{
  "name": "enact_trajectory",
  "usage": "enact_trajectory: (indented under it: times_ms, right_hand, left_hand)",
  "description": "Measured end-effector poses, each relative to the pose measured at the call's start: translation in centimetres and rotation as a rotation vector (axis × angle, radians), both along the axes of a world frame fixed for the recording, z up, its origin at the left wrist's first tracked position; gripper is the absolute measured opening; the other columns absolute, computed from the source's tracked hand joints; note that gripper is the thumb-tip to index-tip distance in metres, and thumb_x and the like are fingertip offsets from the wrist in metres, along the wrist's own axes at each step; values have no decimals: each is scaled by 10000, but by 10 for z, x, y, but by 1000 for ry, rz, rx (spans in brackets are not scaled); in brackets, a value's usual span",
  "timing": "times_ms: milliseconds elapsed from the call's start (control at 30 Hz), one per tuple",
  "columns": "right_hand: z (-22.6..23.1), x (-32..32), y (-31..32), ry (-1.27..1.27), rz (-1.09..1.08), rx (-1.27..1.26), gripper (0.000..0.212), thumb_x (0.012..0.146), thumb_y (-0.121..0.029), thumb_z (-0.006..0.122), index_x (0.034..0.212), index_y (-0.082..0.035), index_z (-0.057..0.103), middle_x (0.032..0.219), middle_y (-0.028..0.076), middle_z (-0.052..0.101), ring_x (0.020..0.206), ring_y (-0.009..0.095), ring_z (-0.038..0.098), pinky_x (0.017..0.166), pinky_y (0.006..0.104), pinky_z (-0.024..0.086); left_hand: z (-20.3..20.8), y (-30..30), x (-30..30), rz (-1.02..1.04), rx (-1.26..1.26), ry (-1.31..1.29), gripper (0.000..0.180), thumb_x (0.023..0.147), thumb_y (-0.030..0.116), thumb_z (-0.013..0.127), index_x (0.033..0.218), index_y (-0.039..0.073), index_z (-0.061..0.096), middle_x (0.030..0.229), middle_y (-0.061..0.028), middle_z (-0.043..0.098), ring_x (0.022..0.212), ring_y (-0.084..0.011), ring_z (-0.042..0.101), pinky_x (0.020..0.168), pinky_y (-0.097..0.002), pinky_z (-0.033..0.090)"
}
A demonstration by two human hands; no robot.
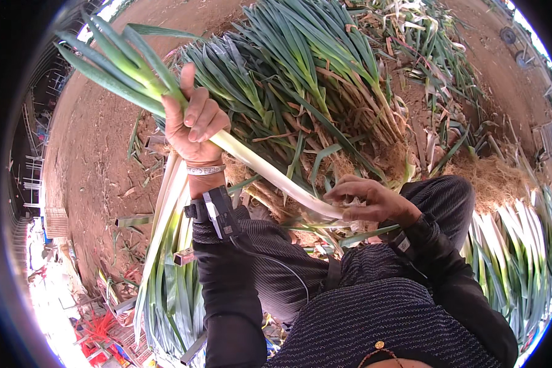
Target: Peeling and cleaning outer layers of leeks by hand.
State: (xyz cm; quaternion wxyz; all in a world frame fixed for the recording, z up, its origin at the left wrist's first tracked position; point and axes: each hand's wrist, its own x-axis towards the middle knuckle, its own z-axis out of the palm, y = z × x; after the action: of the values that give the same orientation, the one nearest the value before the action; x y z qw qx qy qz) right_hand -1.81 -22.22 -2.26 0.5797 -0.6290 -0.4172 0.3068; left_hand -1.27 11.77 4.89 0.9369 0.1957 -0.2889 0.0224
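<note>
A long green onion [265,169] slants across in front of me, its green leaves at the upper left and its white stalk running down to the right. My left hand [197,119] is closed around it where the leaves meet the white part, with one finger raised. At the root end, the fingers of my right hand [374,201] curl closed on the stalk's tip; the roots are mostly hidden there. Beyond my hands lies a big heap of untrimmed green onions [300,80] with brown, dirty outer leaves and roots.
Bare-stalked green onions lie in a pile [172,270] at my left and another pile [509,257] at my right. Tangled roots [487,183] sit above the right pile. Leaf scraps [420,40] litter the brown dirt ground [95,165]. Red strings [98,334] lie at the lower left.
</note>
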Motion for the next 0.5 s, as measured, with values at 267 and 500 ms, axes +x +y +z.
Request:
enact_trajectory:
  times_ms: [267,500]
  right_hand:
    - [-13,-12,-3,603,-57,9,144,906,-91,645,1014,2,624,903,2,614,849,73,579,775,223,467]
    - [-9,-15,-6,534,-124,16,126,953,-125,584,1013,-15,597,898,10,620,844,87,587,789,238,478]
  left_hand:
    - [3,9,-7,42,-31,-116,621,946,325,589,1420,-9,368,740,-13,463,490,-44,459,438,-191,425]
    - [6,8,-6,38,-29,-134,614,937,328,601,1412,2,390,713,-10,463,476,-43,470,422,-189,440]
